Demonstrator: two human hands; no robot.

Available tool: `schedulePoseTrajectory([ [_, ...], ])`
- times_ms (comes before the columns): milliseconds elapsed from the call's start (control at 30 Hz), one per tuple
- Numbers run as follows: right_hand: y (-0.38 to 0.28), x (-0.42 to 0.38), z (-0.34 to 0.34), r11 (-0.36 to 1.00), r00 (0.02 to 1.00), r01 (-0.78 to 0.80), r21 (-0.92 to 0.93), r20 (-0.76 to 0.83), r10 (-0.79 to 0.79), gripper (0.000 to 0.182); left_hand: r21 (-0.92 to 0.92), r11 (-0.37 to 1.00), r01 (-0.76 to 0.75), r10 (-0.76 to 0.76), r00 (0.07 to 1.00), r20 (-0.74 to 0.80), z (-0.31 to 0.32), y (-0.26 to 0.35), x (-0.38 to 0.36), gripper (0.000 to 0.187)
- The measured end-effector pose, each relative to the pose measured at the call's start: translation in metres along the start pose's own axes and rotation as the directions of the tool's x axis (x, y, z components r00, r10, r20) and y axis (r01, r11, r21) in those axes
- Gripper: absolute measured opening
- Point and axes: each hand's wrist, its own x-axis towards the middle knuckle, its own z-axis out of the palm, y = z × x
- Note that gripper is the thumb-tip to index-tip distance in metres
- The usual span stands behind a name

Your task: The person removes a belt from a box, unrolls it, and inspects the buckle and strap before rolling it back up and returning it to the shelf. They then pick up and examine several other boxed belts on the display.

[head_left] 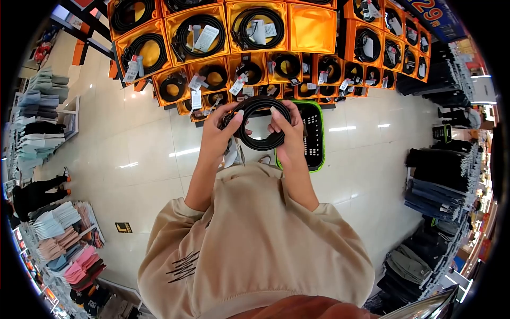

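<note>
A coiled black belt [261, 143] is held up in front of my body, its loops forming a ring. My left hand [222, 129] grips the coil's left side, thumb laid over it. On the opposite side, my right hand [287, 132] has its fingers curled round the coil and its thumb on the inner edge. White tags [234, 154] hang below my left hand. Just beyond the belt rises the display of orange boxes with coiled belts [197, 36]; one orange box [312, 29] in the upper row holds no belt.
A black shopping basket with a green rim [322, 139] stands on the tiled floor beyond my right hand. Racks of clothes [45, 122] line the left, and dark trousers [443, 170] hang at the right. Another person [40, 194] is at the far left.
</note>
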Motion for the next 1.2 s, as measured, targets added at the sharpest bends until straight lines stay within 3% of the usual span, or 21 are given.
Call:
schedulePoseTrajectory([
  [100,0.010,-0.002,0.009,0.997,0.994,0.071,0.033,-0.085,-0.068,0.040,-0.101,0.994,0.046,-0.051,0.997,-0.052,0.007,-0.005,-0.003,0.037],
  [200,0.021,-0.004,0.019,0.988,0.981,0.136,0.066,-0.150,-0.125,0.038,-0.110,0.993,-0.036,0.022,0.992,-0.124,0.016,-0.007,-0.007,0.039],
  [267,0.030,-0.009,0.025,0.985,0.973,0.151,0.079,-0.190,-0.134,0.037,0.005,0.994,-0.106,0.106,0.988,-0.109,0.014,-0.003,-0.007,0.040],
  [433,0.036,-0.011,0.035,0.983,0.984,0.143,-0.116,-0.089,-0.153,0.034,0.076,0.992,-0.101,0.104,0.994,-0.024,-0.012,0.024,-0.004,0.040],
  [533,0.017,0.000,0.039,0.916,0.982,0.075,-0.395,0.190,0.001,0.042,0.132,0.985,-0.114,0.117,0.993,-0.009,-0.030,0.038,-0.004,0.037],
  [600,0.013,0.003,0.045,0.802,0.940,0.185,-0.568,0.339,0.023,0.048,0.161,0.986,-0.045,0.032,0.996,0.083,-0.040,0.048,-0.005,0.035],
  [667,0.016,0.003,0.054,0.818,0.962,0.083,-0.569,0.259,0.082,0.046,0.202,0.979,-0.038,0.009,0.989,0.145,-0.047,0.047,-0.002,0.035],
  [733,0.030,0.004,0.057,0.905,0.991,0.067,-0.420,0.132,-0.012,0.043,0.071,0.995,-0.076,0.069,0.994,0.087,-0.049,0.043,0.001,0.033],
  [800,0.038,0.003,0.061,0.946,0.997,0.061,-0.318,-0.019,-0.071,0.037,-0.062,0.998,-0.030,0.033,0.999,0.041,-0.053,0.047,0.002,0.031],
  [867,0.046,0.005,0.057,0.982,0.984,0.094,-0.166,-0.136,-0.117,0.034,0.009,0.995,-0.104,0.104,0.994,0.017,-0.060,0.042,0.008,0.029],
  [1000,0.053,0.005,0.060,0.995,0.971,0.061,0.082,-0.234,-0.040,0.029,0.170,0.965,-0.199,0.207,0.978,-0.027,-0.052,0.029,0.016,0.028],
  [1033,0.052,0.005,0.067,0.991,0.970,0.050,0.127,-0.244,-0.017,0.027,0.122,0.974,-0.192,0.194,0.981,-0.009,-0.044,0.028,0.018,0.031],
  [1200,0.047,0.025,0.068,0.958,0.925,0.263,0.116,-0.312,-0.216,0.029,0.029,0.985,-0.169,0.167,0.984,0.055,-0.007,0.033,0.030,0.039],
])
